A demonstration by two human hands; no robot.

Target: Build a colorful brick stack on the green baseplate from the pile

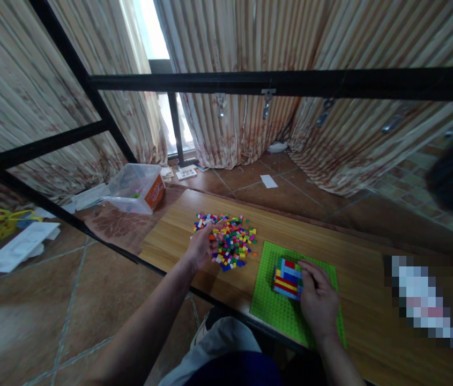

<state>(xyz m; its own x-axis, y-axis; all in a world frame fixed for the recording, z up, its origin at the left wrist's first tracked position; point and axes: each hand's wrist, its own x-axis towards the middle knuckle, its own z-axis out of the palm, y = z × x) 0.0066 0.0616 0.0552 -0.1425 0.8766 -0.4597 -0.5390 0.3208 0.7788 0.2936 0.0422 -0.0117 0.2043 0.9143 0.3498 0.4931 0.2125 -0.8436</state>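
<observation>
A small block built from coloured toy bricks [288, 279], with red, yellow and blue rows, stands on a green studded baseplate [264, 292]. My right hand [319, 297] is closed at the block's right side, thumb and fingers against its upper right corner. Whether a loose brick is also between those fingers is hidden. To the left, my left hand [202, 247] reaches over the near left edge of a pile of loose toy bricks [234, 241]. Its fingers are apart and slightly bent among the bricks; no held brick can be made out.
Pile and baseplate lie on a long wooden table [194, 206]. Behind its left end, a clear plastic box [130, 185] with an orange label stands on a rug. A black metal frame [210, 82] crosses before the curtains [242, 43]. Papers [19, 249] lie on the tiled floor.
</observation>
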